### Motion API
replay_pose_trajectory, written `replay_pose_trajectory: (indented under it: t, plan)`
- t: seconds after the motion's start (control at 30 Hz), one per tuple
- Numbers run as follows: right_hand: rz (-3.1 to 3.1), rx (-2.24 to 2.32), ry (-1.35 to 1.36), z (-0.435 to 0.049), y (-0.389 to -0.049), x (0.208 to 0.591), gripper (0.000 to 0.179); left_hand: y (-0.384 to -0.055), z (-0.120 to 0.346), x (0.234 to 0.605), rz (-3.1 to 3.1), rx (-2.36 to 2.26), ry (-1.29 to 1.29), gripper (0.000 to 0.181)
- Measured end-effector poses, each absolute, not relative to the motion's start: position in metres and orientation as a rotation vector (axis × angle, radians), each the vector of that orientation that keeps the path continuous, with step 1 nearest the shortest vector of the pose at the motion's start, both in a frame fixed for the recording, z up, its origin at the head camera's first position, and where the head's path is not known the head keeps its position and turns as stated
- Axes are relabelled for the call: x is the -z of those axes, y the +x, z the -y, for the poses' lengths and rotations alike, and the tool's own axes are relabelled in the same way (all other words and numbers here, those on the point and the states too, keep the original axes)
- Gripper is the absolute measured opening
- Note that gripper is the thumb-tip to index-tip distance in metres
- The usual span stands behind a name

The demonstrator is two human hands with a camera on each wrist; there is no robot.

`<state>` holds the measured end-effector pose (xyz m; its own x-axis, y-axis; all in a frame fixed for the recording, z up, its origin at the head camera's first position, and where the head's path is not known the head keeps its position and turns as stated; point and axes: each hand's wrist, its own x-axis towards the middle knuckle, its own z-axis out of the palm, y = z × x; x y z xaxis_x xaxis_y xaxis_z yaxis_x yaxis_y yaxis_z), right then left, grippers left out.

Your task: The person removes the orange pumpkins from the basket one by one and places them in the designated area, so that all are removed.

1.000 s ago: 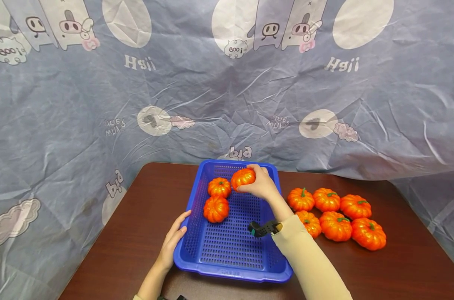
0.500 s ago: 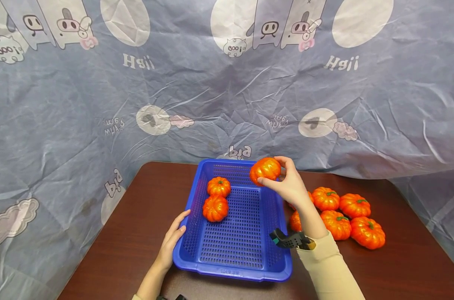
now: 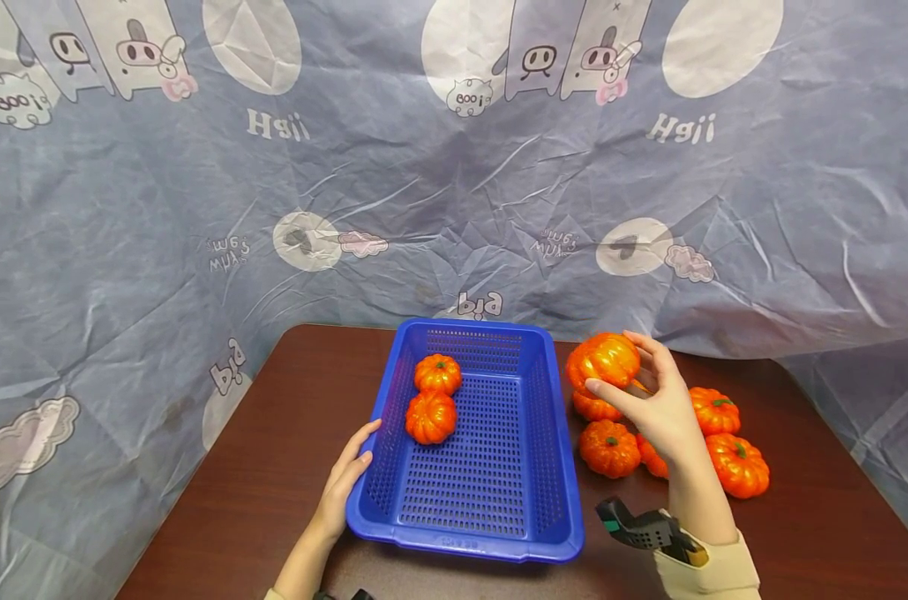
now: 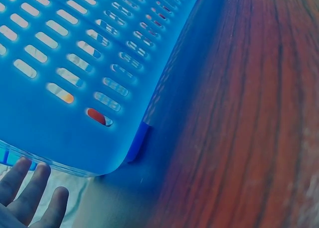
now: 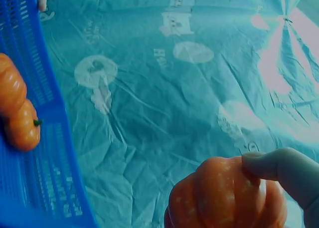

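A small orange pumpkin [image 3: 602, 360] is pinched between the thumb and fingers of my right hand [image 3: 667, 408], raised to the right of the blue basket. The right wrist view shows the thumb pressed on this ribbed pumpkin [image 5: 227, 195]. Straight fingers of my left hand [image 3: 340, 483] touch the left rim of the blue perforated basket [image 3: 465, 546]. Its fingertips also meet the basket's edge in the left wrist view, at the lower left. Inside the basket, two pumpkins, one farther [image 3: 438, 374] and one nearer [image 3: 431, 417], sit against each other on the left side.
Several more pumpkins lie on the brown table [image 3: 259, 467] right of the basket, including a near-left one [image 3: 609, 448] and a near-right one [image 3: 737, 465]. My right hand and arm partly cover the group. A patterned grey-blue cloth [image 3: 424, 192] hangs behind the table.
My right hand has lifted the pumpkin out of the basket and carried it right, over the table pumpkins. Two pumpkins stay in the basket. My left hand has not moved.
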<state>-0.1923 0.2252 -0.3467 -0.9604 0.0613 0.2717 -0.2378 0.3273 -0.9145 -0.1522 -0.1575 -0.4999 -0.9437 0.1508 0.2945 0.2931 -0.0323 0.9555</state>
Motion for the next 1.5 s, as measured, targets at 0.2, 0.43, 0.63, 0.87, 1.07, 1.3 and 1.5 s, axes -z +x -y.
replay_pose_trajectory:
  t: [0.2,0.43,0.63,0.87,1.07,1.3,1.5]
  plan:
    - [2.377,-1.601,0.141,-0.247,-0.177,0.360,0.075,-0.152,0.158,0.498,2.063,2.209,-0.550,0.046]
    - [2.457,-1.460,0.139,-0.264,-0.162,0.379,0.082,-0.152,0.158,0.498,2.049,2.237,-0.564,0.046]
    - [2.535,-1.290,0.155,-0.274,-0.149,0.396,0.076,-0.152,0.158,0.499,2.063,2.232,-0.529,0.046]
    - [2.583,-1.115,0.279,-0.277,-0.136,0.417,0.074,-0.152,0.158,0.501,2.062,2.233,-0.511,0.045]
    - [2.662,-1.083,0.269,-0.278,-0.126,0.436,0.075,-0.152,0.158,0.501,2.066,2.223,-0.552,0.046]
    - [2.746,-1.090,0.237,-0.278,-0.119,0.454,0.076,-0.153,0.159,0.501,2.044,2.229,-0.556,0.046]
    - [2.739,-1.079,0.270,-0.277,-0.121,0.470,0.078,-0.152,0.157,0.502,2.051,2.226,-0.519,0.045]
